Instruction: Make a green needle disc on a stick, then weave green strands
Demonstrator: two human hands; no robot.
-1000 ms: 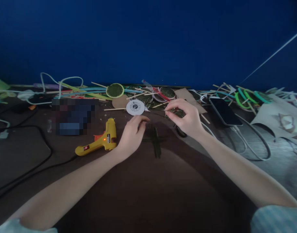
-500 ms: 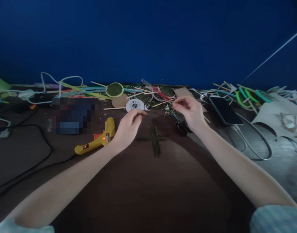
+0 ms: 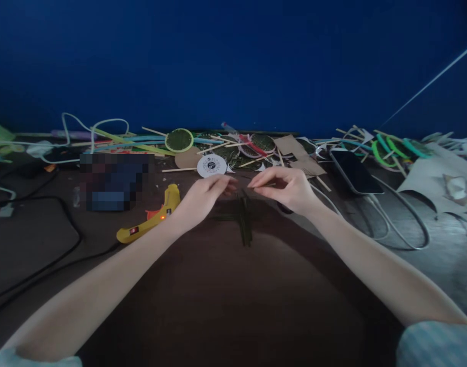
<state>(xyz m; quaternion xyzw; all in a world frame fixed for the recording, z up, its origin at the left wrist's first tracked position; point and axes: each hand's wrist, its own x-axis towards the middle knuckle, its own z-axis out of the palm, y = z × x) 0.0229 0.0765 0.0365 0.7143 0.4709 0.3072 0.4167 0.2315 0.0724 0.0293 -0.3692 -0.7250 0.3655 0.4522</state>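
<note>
1. The right hand [image 3: 289,189] hangs above the tabletop, thumb and forefinger drawn nearly together at the tips; a thin sliver shows by the fingers, but whether they grip it cannot be told.

2. Facing it, the left hand [image 3: 204,199] is partly open, fingers loosely curled toward the right hand, with no object visible in its grasp.

3. Dark green strips [image 3: 244,227] lie crossed on the brown table [image 3: 237,300], just below and between the two hands, the longer bundle pointing toward the wearer.

4. A black handle [image 3: 284,208], mostly hidden, pokes out beneath the right hand.

5. Just beyond the left hand's knuckles rests a white disc [image 3: 211,166] printed in black.

6. A yellow hot glue gun [image 3: 151,224], its orange light glowing, lies on its side, partly covered by the left forearm; a black cord [image 3: 71,262] trails from its handle end.

7. A smartphone [image 3: 354,171], screen dark, lies well to the right of the right hand, a pale cable [image 3: 388,224] plugged into its near end.

8. Along the back, a yellow-rimmed green disc [image 3: 179,140] and brown cardboard [image 3: 294,150] sit among thin sticks and coloured strips, before a deep blue backdrop [image 3: 233,61].
</note>
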